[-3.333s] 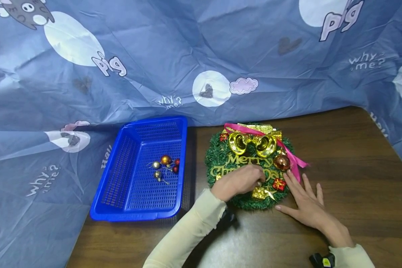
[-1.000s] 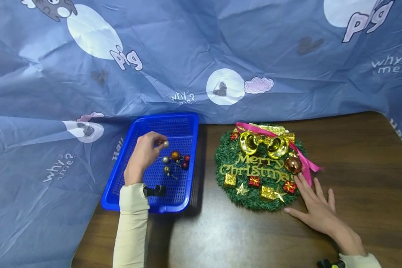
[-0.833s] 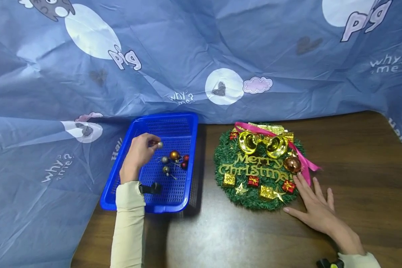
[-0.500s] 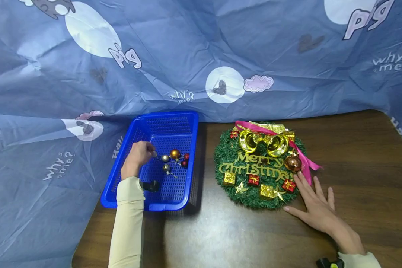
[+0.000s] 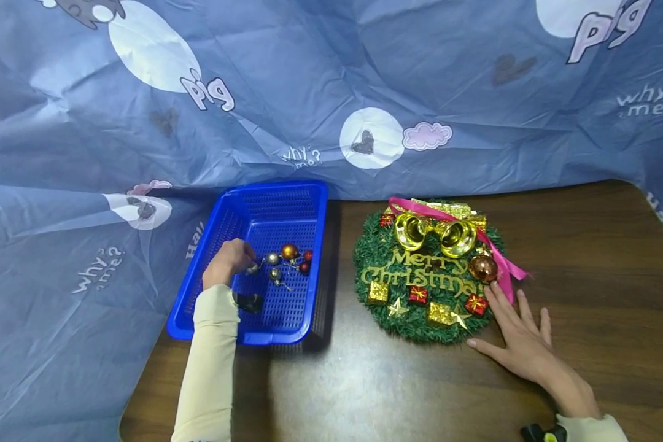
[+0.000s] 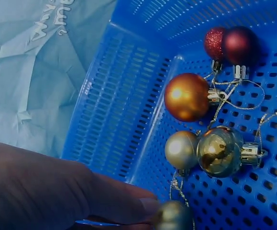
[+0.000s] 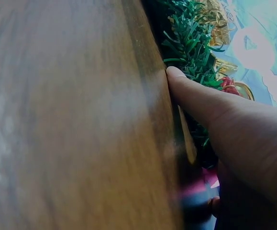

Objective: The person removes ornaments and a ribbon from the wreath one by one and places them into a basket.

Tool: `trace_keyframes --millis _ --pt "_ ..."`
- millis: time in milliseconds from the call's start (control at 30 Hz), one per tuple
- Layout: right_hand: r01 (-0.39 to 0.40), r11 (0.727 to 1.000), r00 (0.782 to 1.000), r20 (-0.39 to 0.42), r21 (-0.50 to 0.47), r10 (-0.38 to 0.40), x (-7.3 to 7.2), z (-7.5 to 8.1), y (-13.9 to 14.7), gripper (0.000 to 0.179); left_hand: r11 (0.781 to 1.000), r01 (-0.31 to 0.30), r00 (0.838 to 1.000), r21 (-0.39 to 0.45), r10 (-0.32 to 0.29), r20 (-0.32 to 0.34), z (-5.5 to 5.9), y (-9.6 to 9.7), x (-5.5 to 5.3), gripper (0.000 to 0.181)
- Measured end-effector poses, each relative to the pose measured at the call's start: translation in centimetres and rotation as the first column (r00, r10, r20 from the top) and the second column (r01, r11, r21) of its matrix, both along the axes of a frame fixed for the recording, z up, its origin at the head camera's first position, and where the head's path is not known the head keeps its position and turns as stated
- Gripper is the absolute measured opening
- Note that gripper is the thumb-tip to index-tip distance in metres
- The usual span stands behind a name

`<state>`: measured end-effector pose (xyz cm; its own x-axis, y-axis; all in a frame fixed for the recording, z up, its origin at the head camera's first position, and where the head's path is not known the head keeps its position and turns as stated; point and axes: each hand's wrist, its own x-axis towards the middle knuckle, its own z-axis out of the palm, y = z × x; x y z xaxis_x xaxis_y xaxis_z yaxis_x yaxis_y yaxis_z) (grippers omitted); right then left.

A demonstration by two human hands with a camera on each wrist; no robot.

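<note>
My left hand [image 5: 229, 261] is low inside the blue plastic basket [image 5: 304, 319]. Its thumb and finger pinch a small gold bauble [image 6: 174, 215], close to the basket floor. Beside it lie a pale gold bauble [image 5: 273, 258], a shiny gold bauble [image 6: 219, 151], an orange bauble [image 5: 290, 251] and two red baubles [image 6: 241, 45], some with string loops. My right hand [image 5: 522, 350] lies on the table with fingers spread, fingertips at the right edge of a green Christmas wreath [image 5: 420, 331]. A copper bauble [image 5: 483, 268] hangs on the wreath just beyond those fingertips.
The wreath carries gold bells [image 5: 457, 238], a pink ribbon [image 5: 505, 270], small gift boxes [image 5: 418, 294] and gold "Merry Christmas" lettering. It lies right of the basket on a brown wooden table [image 5: 364, 393]. A blue printed cloth [image 5: 287, 80] hangs behind and at the left.
My left hand has moved from over the wreath leftward to the basket, a small bauble in its fingers, and then sunk lower inside. My right hand has stayed by the wreath's edge.
</note>
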<state>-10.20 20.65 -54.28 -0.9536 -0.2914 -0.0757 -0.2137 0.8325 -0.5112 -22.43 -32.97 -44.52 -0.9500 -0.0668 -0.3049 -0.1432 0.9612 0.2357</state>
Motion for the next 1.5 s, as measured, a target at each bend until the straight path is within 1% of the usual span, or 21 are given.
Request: trace_keyframes --millis 100,167,200,267,367,467,533,600,700,767,833,900,1000,1033,1100,1133,1267,1300,1367,1433,1500 --pt "0.003 1.0 1.0 0.003 -0.001 -0.003 0.1 0.1 0.2 0.102 1.0 0.003 0.999 -0.009 -0.003 -0.04 0.3 0.4 0.1 0.018" --pt "0.004 1.0 1.0 0.004 0.001 -0.004 0.2 0.1 0.3 0.102 1.0 0.022 0.995 0.002 -0.022 -0.101 0.8 0.9 0.3 0.015" --pt "0.004 1.0 1.0 0.005 0.003 -0.004 0.2 0.1 0.4 0.102 0.999 0.038 0.99 0.011 -0.036 -0.137 1.1 1.3 0.5 0.014" --pt "0.006 1.0 1.0 0.003 0.005 -0.007 0.2 0.1 0.6 0.102 0.997 0.075 0.975 0.033 -0.066 -0.211 1.9 2.3 0.6 0.013" --pt "0.007 1.0 1.0 0.003 0.005 -0.007 0.2 0.0 0.7 0.102 0.986 0.152 0.94 0.064 -0.124 -0.317 3.5 4.5 0.8 0.017" --pt "0.005 1.0 1.0 0.003 -0.002 -0.005 0.1 -0.1 0.8 0.102 0.973 0.219 0.906 0.078 -0.173 -0.386 5.3 7.1 1.0 0.02" --pt "0.002 1.0 1.0 0.006 -0.005 -0.002 0.0 -0.1 0.8 0.101 0.96 0.269 0.879 0.078 -0.212 -0.426 6.4 9.0 1.2 0.022" --pt "0.001 1.0 1.0 0.009 -0.006 -0.001 0.0 0.0 0.8 0.101 0.945 0.316 0.855 0.081 -0.247 -0.456 7.2 10.9 1.4 0.023" --pt "0.002 1.0 1.0 0.016 -0.007 -0.002 -0.1 0.0 0.7 0.1 0.913 0.4 0.816 0.086 -0.312 -0.487 7.7 13.7 1.5 0.024" --pt "0.007 1.0 1.0 0.018 -0.009 -0.007 -0.1 0.0 0.8 0.1 0.888 0.452 0.792 0.088 -0.353 -0.498 7.7 15.4 1.4 0.023" --pt "0.009 1.0 1.0 0.019 -0.011 -0.008 -0.1 -0.1 0.8 0.1 0.866 0.494 0.771 0.082 -0.392 -0.502 7.5 16.9 1.2 0.023" --pt "0.01 1.0 1.0 0.019 -0.013 -0.01 0.0 -0.1 0.8 0.1 0.847 0.526 0.753 0.079 -0.421 -0.505 7.2 18.2 1.2 0.022" --pt "0.01 1.0 1.0 0.018 -0.011 -0.01 0.0 -0.1 0.7 0.1 0.825 0.56 0.74 0.079 -0.456 -0.494 6.8 20.0 1.2 0.023" --pt "0.01 1.0 1.0 0.019 -0.013 -0.01 -0.1 -0.1 0.7 0.1 0.815 0.574 0.734 0.08 -0.469 -0.492 6.7 20.5 1.2 0.023" --pt "0.009 1.0 1.0 0.019 -0.01 -0.009 -0.1 -0.1 0.6 0.1 0.803 0.59 0.731 0.082 -0.488 -0.477 6.6 21.6 1.1 0.027" --pt "0.007 1.0 1.0 0.021 -0.012 -0.007 -0.2 -0.1 0.6 0.1 0.796 0.6 0.727 0.08 -0.501 -0.47 6.5 22.1 1.1 0.029" --pt "0.001 1.0 1.0 0.03 -0.021 -0.001 -0.3 -0.1 0.4 0.1 0.761 0.644 0.706 0.077 -0.552 -0.444 5.9 24.5 0.9 0.033" --pt "0.001 1.0 1.0 0.031 -0.023 0.0 -0.3 -0.1 0.4 0.1 0.747 0.66 0.695 0.078 -0.569 -0.439 5.7 25.3 0.8 0.033" --pt "0.003 1.0 1.0 0.031 -0.025 -0.003 -0.3 -0.1 0.4 0.1 0.724 0.685 0.685 0.081 -0.602 -0.411 5.2 26.9 0.7 0.035" --pt "0.006 1.0 0.999 0.032 -0.028 -0.005 -0.4 -0.1 0.4 0.1 0.705 0.705 0.679 0.082 -0.635 -0.369 4.5 28.6 0.7 0.037" --pt "0.009 1.0 0.999 0.034 -0.029 -0.008 -0.3 0.0 0.5 0.1 0.683 0.726 0.666 0.076 -0.671 -0.326 3.8 30.2 0.6 0.039"
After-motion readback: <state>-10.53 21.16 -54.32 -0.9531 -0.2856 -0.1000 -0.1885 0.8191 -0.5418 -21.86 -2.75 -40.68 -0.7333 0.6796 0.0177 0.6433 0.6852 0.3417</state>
